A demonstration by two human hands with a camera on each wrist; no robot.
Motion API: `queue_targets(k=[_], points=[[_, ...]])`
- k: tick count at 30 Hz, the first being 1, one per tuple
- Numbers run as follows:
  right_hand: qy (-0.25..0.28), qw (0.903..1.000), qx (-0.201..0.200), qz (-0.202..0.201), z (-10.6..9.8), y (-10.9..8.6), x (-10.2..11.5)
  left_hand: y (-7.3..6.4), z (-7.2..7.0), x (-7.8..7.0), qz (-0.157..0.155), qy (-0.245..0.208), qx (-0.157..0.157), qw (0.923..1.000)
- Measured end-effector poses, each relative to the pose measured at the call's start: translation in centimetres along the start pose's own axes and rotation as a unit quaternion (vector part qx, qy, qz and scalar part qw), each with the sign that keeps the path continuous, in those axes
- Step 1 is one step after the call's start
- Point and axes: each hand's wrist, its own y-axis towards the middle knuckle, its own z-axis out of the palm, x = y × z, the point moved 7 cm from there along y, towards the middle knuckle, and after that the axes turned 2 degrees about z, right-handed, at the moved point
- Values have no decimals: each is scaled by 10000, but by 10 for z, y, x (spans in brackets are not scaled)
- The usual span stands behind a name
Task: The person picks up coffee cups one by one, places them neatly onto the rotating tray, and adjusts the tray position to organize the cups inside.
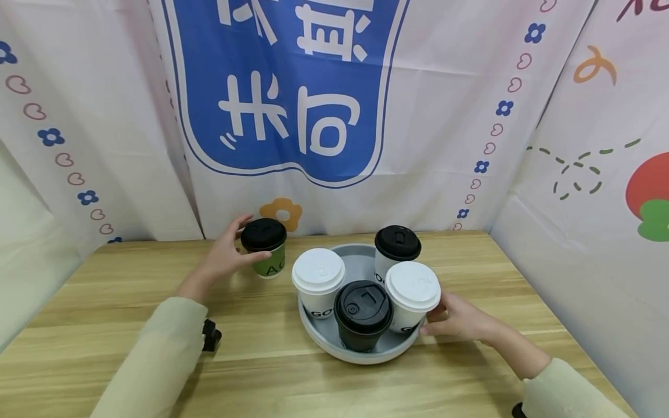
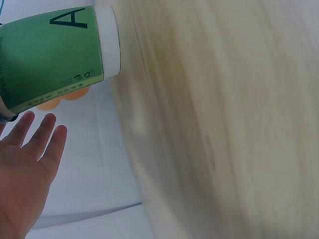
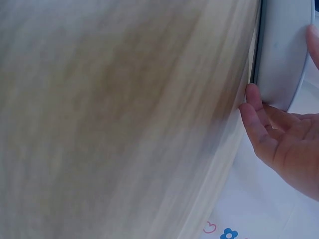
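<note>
A paper cup with a green sleeve and black lid (image 1: 268, 258) stands on the table, left of a round grey tray (image 1: 347, 355). Around this cup my left hand (image 1: 228, 251) spreads its thumb and fingers; in the left wrist view, the visible fingers (image 2: 51, 144) are apart from its green side (image 2: 55, 55). My right hand (image 1: 460, 317) grips the tray's right edge, with fingers (image 3: 256, 127) low at its wall (image 3: 284, 55) and the thumb on the other side. The tray carries two white-lidded cups (image 1: 319, 276) (image 1: 413, 290), a black cup (image 1: 364, 313) and a black-lidded white cup (image 1: 397, 247).
Under everything is a wood-grain table (image 1: 261, 371). A white printed cloth (image 1: 444, 145) with a blue sign hangs along its back edge, and another printed panel (image 1: 590, 232) stands at the right. Dark straps sit on both wrists.
</note>
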Motion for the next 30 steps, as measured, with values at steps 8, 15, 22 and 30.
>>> queue_targets(k=[8, 15, 22, 30], points=[[-91, 10000, -34, 17, -1, 0, 0, 5, 7, 4, -21, -40, 55, 10000], [-27, 10000, -14, 50, -1, 0, -1, 6, 11, 6, 17, -280, 59, 9996], [-19, 10000, 2, 77, -1, 0, -2, 5, 12, 5, 34, -362, 19, 9993], [-47, 10000, -24, 39, -2, 1, -1, -2, 12, -1, 197, -279, -49, 9994]])
